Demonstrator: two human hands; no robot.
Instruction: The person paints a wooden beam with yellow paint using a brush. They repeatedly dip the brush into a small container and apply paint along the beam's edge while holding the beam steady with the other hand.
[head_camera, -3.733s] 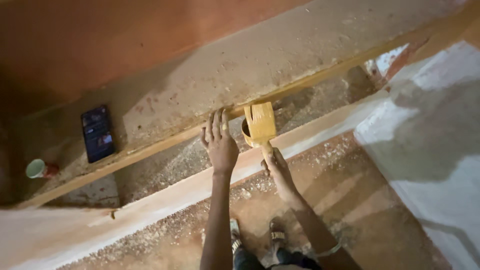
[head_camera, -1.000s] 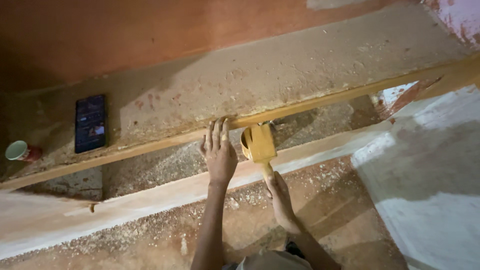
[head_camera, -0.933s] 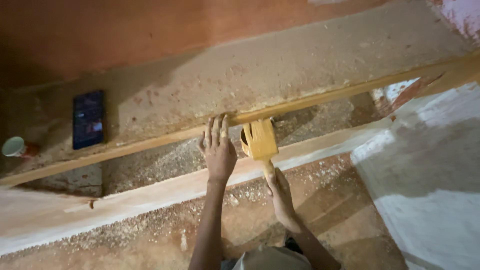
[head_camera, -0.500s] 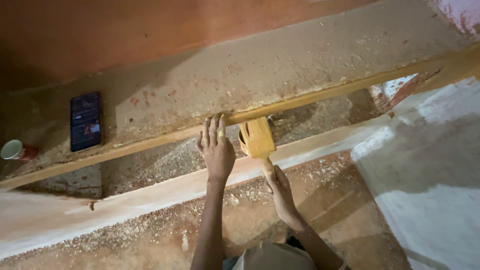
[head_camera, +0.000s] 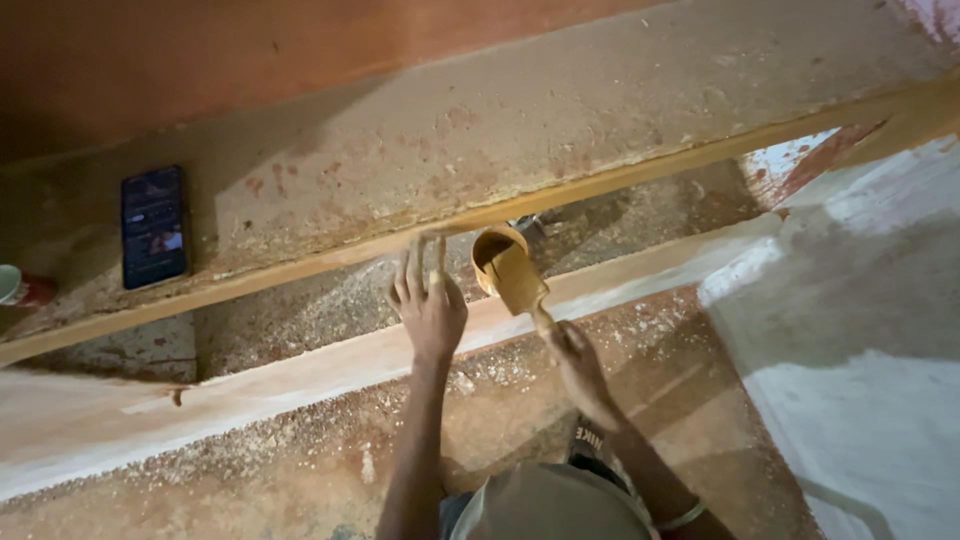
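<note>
The person's right hand (head_camera: 572, 345) is clamped around the thin handle of a yellow-stained brush (head_camera: 508, 280), whose broad head is tilted up and to the left, its tip just below the long yellow wooden strip (head_camera: 640, 172) that runs slantwise across the view. Whether the bristles touch the strip cannot be told. The left hand (head_camera: 430, 305) is spread open with its fingers apart, reaching up beside the brush; the fingertips (head_camera: 424, 245) lie at the lower edge of the same strip, holding nothing. The two hands are apart, the brush head between them.

Above the strip lies a wide, dusty board (head_camera: 520, 120) with reddish flecks. A dark phone (head_camera: 154, 226) with a lit screen rests on that board, well to the left of the brush. At the far left edge of the view, beyond the phone, a small cup (head_camera: 8, 284) is partly cut off. Below the brush a pale plank (head_camera: 250, 385) runs roughly parallel to the strip, scattered with sawdust. To the right of the brush stands a whitish painted surface (head_camera: 850, 400)
</note>
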